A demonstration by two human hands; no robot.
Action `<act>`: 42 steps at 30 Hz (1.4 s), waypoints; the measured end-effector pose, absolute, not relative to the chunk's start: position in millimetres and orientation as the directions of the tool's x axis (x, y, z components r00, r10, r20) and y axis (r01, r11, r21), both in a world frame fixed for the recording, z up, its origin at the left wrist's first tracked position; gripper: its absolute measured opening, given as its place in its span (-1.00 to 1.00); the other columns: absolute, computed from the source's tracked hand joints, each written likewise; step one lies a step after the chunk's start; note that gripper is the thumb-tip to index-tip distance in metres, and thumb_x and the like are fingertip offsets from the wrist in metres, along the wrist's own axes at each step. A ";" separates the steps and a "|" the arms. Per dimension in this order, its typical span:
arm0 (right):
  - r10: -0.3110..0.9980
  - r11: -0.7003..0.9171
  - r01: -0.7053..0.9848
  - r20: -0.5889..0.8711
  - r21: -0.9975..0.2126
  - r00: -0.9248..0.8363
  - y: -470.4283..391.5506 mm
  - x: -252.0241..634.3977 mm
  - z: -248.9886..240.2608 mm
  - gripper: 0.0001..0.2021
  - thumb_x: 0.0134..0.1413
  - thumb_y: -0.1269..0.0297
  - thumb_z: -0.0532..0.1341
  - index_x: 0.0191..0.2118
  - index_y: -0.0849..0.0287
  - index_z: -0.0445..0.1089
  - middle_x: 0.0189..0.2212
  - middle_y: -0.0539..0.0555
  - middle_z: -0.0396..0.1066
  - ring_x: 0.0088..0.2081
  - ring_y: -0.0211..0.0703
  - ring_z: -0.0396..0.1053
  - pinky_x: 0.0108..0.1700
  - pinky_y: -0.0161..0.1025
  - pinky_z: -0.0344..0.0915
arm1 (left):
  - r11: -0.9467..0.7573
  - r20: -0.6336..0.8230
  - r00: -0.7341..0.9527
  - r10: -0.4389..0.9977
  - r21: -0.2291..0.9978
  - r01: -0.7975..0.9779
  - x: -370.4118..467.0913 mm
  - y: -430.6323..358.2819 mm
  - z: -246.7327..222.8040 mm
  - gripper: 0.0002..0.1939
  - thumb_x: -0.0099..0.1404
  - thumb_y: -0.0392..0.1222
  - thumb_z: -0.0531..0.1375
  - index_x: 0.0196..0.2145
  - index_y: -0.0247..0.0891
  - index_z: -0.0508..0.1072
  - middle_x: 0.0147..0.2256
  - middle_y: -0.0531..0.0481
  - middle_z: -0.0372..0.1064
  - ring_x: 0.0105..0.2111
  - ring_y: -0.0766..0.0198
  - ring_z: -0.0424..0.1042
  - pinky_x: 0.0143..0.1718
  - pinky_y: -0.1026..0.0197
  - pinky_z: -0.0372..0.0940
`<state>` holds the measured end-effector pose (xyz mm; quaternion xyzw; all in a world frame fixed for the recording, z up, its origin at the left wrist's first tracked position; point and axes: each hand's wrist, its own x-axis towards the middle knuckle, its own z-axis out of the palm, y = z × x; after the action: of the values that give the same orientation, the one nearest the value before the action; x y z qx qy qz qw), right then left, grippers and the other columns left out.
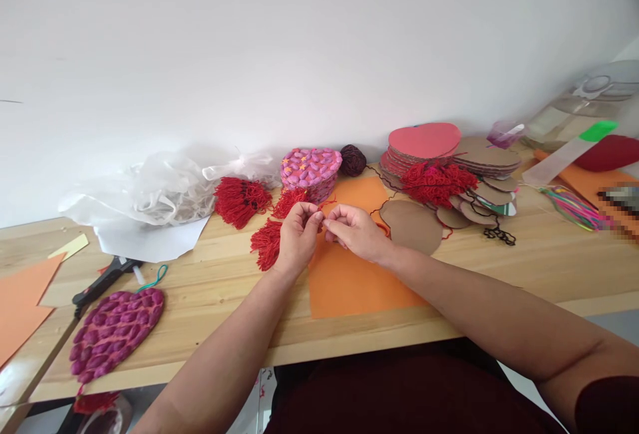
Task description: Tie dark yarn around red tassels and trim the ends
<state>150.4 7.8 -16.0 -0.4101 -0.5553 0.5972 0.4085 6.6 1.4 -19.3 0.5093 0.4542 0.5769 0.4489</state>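
Observation:
My left hand and my right hand meet above an orange sheet, fingertips pinched close together. Between them a bit of red yarn shows, though the fingers hide most of it. A red yarn tassel lies beside my left hand, and another red tassel sits just behind it. Partly covered by my right hand is a small orange loop, too hidden to name. To the right of that hand lies a brown cardboard heart.
Behind are red tassels, a stack of pink decorated hearts, a dark yarn ball and cardboard hearts. At left lie a glue gun, a purple heart and a white plastic bag.

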 end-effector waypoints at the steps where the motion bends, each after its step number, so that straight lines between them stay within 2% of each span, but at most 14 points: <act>1: 0.943 -0.059 -0.044 -0.041 -0.997 -0.330 8.0 150.4 -16.0 -0.83 0.12 0.20 0.23 -0.36 0.15 0.27 -0.57 -0.06 0.45 -0.63 -0.38 0.19 -0.54 -0.36 0.10 | -0.185 0.180 -0.078 0.981 0.981 -0.064 6.6 1.4 -19.4 -0.80 0.19 -0.15 0.31 -0.34 -0.24 0.35 -0.44 0.10 0.32 -0.45 0.39 0.30 -0.39 0.31 0.24; 8: 0.958 -0.094 -0.116 -0.057 -0.989 -0.282 10.7 150.7 -10.0 -0.86 0.05 0.25 0.21 -0.40 0.14 0.23 -0.58 -0.08 0.42 -0.66 -0.39 0.18 -0.60 -0.38 0.10 | 0.030 0.000 0.085 0.996 0.935 -0.354 7.2 1.3 -17.3 -0.60 0.07 -0.02 0.43 -0.35 -0.24 0.32 -0.49 0.11 0.38 -0.51 0.38 0.38 -0.38 0.27 0.29; 11: 0.960 -0.082 -0.110 -0.048 -0.991 -0.276 12.4 150.6 -12.6 -0.87 0.04 0.27 0.20 -0.40 0.12 0.20 -0.59 -0.10 0.40 -0.67 -0.38 0.17 -0.62 -0.38 0.08 | 0.065 -0.029 0.096 0.995 0.913 -0.402 7.8 2.6 -18.8 -0.57 0.00 -0.01 0.47 -0.37 -0.25 0.33 -0.51 0.10 0.39 -0.52 0.38 0.39 -0.37 0.28 0.28; 14: 0.972 0.022 -0.031 0.029 -0.999 -0.231 13.6 151.8 -17.2 -0.88 0.04 0.29 0.21 -0.37 0.11 0.22 -0.56 -0.09 0.43 -0.64 -0.36 0.22 -0.59 -0.38 0.12 | 0.027 -0.019 0.027 0.999 0.928 -0.372 7.9 4.0 -22.2 -0.58 -0.01 -0.02 0.47 -0.39 -0.27 0.37 -0.53 0.10 0.38 -0.51 0.42 0.34 -0.40 0.34 0.21; 18: 0.946 0.280 0.146 0.247 -0.949 -0.212 13.1 155.2 -20.6 -0.93 0.08 0.36 0.20 -0.26 0.12 0.34 -0.47 -0.05 0.50 -0.50 -0.29 0.40 -0.42 -0.35 0.28 | 0.032 -0.040 -0.015 0.999 0.935 -0.352 7.7 4.3 -25.0 -0.60 0.00 -0.02 0.47 -0.39 -0.28 0.40 -0.55 0.12 0.34 -0.55 0.45 0.26 -0.46 0.37 0.13; 23: 0.914 0.399 0.287 0.354 -0.871 -0.197 11.7 157.2 -22.7 -0.89 0.11 0.38 0.20 -0.24 0.14 0.45 -0.40 0.02 0.57 -0.41 -0.23 0.51 -0.30 -0.30 0.39 | 0.076 -0.099 -0.040 0.994 0.919 -0.388 8.4 3.7 -23.2 -0.57 -0.07 -0.02 0.49 -0.40 -0.29 0.42 -0.55 0.12 0.36 -0.57 0.46 0.26 -0.50 0.37 0.13; 28: 0.909 0.408 0.315 0.350 -0.857 -0.227 10.9 157.9 -21.9 -0.87 0.15 0.34 0.23 -0.24 0.14 0.53 -0.31 0.07 0.61 -0.34 -0.18 0.53 -0.24 -0.26 0.41 | 0.078 -0.117 -0.074 0.990 0.913 -0.401 9.1 3.4 -21.0 -0.57 -0.12 -0.04 0.51 -0.41 -0.31 0.45 -0.52 0.10 0.39 -0.54 0.47 0.31 -0.44 0.37 0.20; 32: 0.921 0.372 0.324 0.305 -0.870 -0.241 12.7 159.7 -19.1 -0.86 0.18 0.24 0.25 -0.32 0.13 0.54 -0.36 0.05 0.60 -0.39 -0.18 0.48 -0.28 -0.24 0.36 | 0.081 -0.113 -0.074 0.991 0.938 -0.338 7.9 2.8 -20.3 -0.60 -0.08 -0.02 0.49 -0.40 -0.32 0.48 -0.52 0.08 0.41 -0.54 0.45 0.31 -0.44 0.35 0.21; 37: 0.918 0.395 0.413 0.331 -0.821 -0.220 12.9 160.8 -15.5 -0.85 0.16 0.26 0.24 -0.40 0.14 0.48 -0.47 0.01 0.53 -0.47 -0.23 0.38 -0.36 -0.26 0.25 | 0.034 -0.056 -0.099 0.994 0.976 -0.213 6.0 2.6 -19.4 -0.63 -0.06 -0.03 0.47 -0.40 -0.32 0.50 -0.49 0.02 0.46 -0.53 0.41 0.33 -0.42 0.31 0.24; 42: 0.936 0.316 0.300 0.245 -0.900 -0.252 12.0 160.0 -12.4 -0.88 0.13 0.27 0.21 -0.37 0.17 0.42 -0.44 0.02 0.49 -0.45 -0.25 0.36 -0.36 -0.29 0.27 | 0.009 -0.028 -0.101 0.995 0.982 -0.187 5.1 3.5 -21.0 -0.67 -0.02 -0.06 0.44 -0.39 -0.31 0.47 -0.48 0.05 0.44 -0.50 0.41 0.34 -0.40 0.31 0.22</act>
<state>160.0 12.0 -12.4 -0.4451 -0.6945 0.3792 0.4192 5.1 3.5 -21.0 0.4199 0.4806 0.5651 0.5229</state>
